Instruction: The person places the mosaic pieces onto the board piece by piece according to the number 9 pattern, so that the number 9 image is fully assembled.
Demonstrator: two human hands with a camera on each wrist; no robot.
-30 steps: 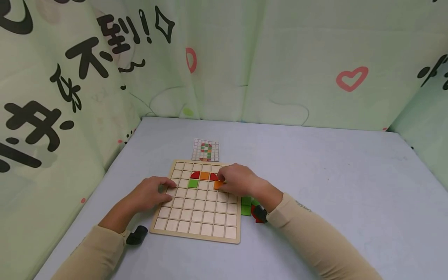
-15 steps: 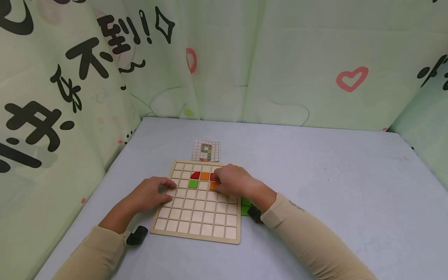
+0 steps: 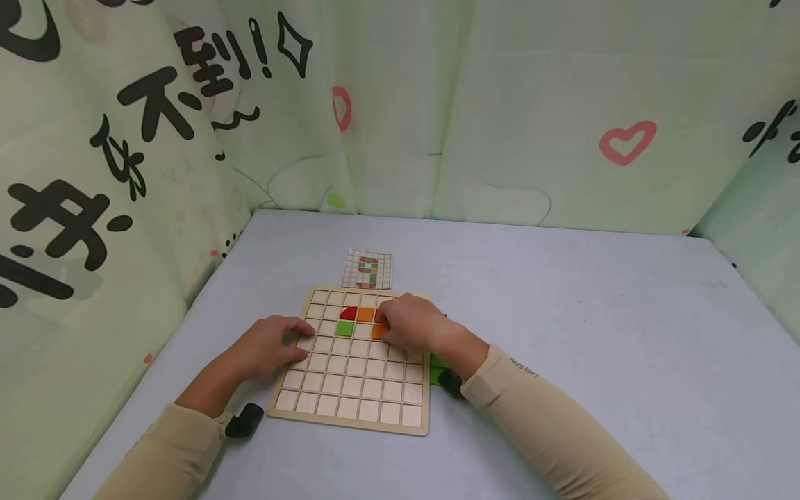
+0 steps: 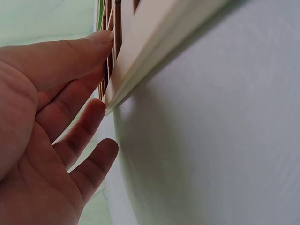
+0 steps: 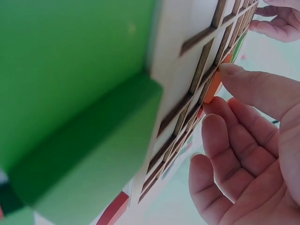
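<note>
A wooden grid board (image 3: pixel 350 385) lies on the table. In its upper part sit a red quarter-round tile (image 3: pixel 348 313), an orange square tile (image 3: pixel 365 314) and a green square tile (image 3: pixel 344 328). My right hand (image 3: pixel 412 323) is over the board's upper right, thumb and fingertips pinching a second orange tile (image 5: pixel 213 87) at a grid cell. Another red tile (image 3: pixel 378 316) is partly hidden by that hand. My left hand (image 3: pixel 269 344) rests at the board's left edge, thumb and fingers spread and touching it; the left wrist view shows its fingers loosely extended.
Beyond the board lies a small card (image 3: pixel 367 269) printed with a coloured grid pattern. Green tiles (image 3: pixel 437 375) lie beside the board's right edge, partly under the right wrist. A red piece (image 5: pixel 114 209) shows near them in the right wrist view. A printed curtain (image 3: pixel 500 104) surrounds the table.
My right hand has moved slightly left with the orange tile, which now sits closer to the cell below the red tile. The left hand and the board have stayed put.
</note>
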